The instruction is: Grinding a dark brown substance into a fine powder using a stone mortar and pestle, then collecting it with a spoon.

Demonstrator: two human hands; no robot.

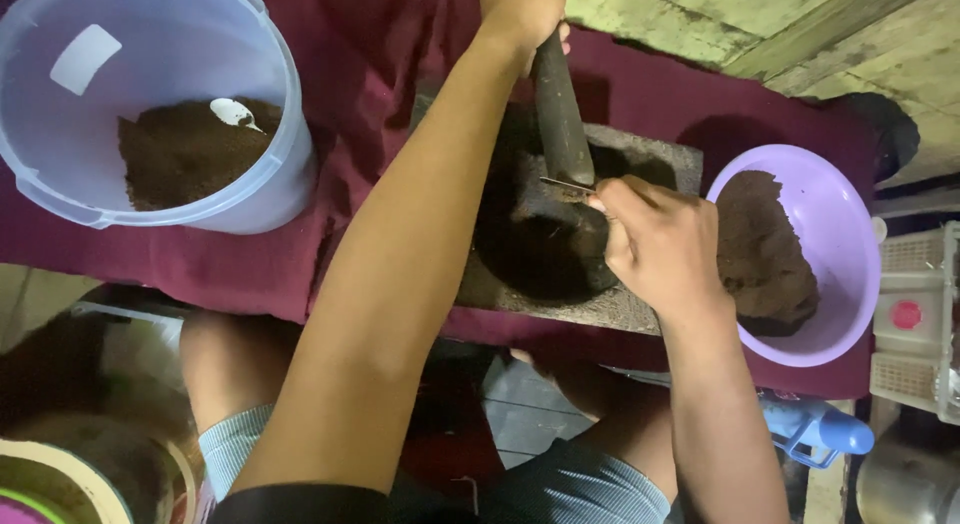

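Observation:
My left hand [522, 12] grips the top of a dark stone pestle [560, 109] that leans into a dark stone mortar slab [655, 154] on a maroon cloth. My right hand [655, 239] pinches a thin metal blade or spoon [566, 187] and presses its tip against the lower part of the pestle. The mortar's hollow under the pestle is dark and partly hidden by my hands. A purple bowl [835, 219] with a lump of brown paste [760, 249] sits just right of my right hand.
A pale blue bucket [150, 104] at the upper left holds brown powder [185, 154] and a white spoon [232, 112]. The maroon cloth [240, 264] covers the work surface. A white basket [915, 319] and a blue bottle [815, 429] sit at the right. My knees show below.

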